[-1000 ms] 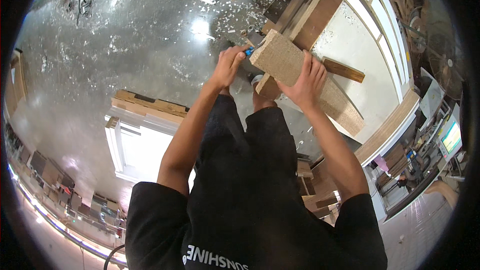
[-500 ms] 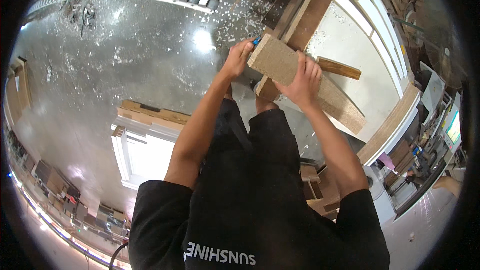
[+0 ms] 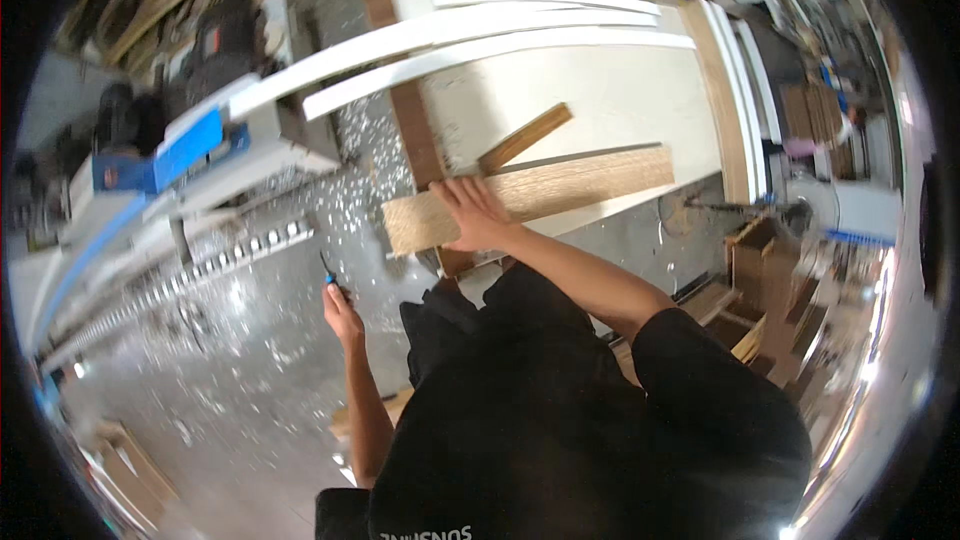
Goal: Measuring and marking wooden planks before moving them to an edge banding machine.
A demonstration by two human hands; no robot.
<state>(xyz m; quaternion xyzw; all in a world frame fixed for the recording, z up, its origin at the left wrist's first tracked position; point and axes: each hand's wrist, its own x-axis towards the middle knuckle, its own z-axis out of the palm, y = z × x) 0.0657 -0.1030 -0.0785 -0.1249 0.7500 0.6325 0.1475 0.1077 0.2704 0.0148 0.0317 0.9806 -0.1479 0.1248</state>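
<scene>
Left of centre, over the floor [image 3: 262,365], left hand [image 3: 343,316] closed round slim blue-handled tool [image 3: 331,279], thin dark shaft pointing away from the body. Tool well apart from the board. Next rightward, right hand [image 3: 476,217] lies across the particleboard [image 3: 590,185] near its left end, fingers spread toward the far edge, thumb toward the near one; blur there, can't tell if it grips or just rests.

Board sits ahead and to the right of the left hand; long axis runs left-right, right end slightly farther off. Right hand is the nearer, touching it. Left end sticks out past a dark brown plank [image 3: 415,135].

Surface: pale table [image 3: 640,90] under the board's right part, short brown wood strip [image 3: 525,137] just beyond the board, long white strips [image 3: 500,39] along the far side.

Room, left to right: blue-and-grey machine [image 3: 188,152], roller track [image 3: 215,267], white chips scattered on grey floor, then stacked brown wooden pieces [image 3: 755,275] at right.
</scene>
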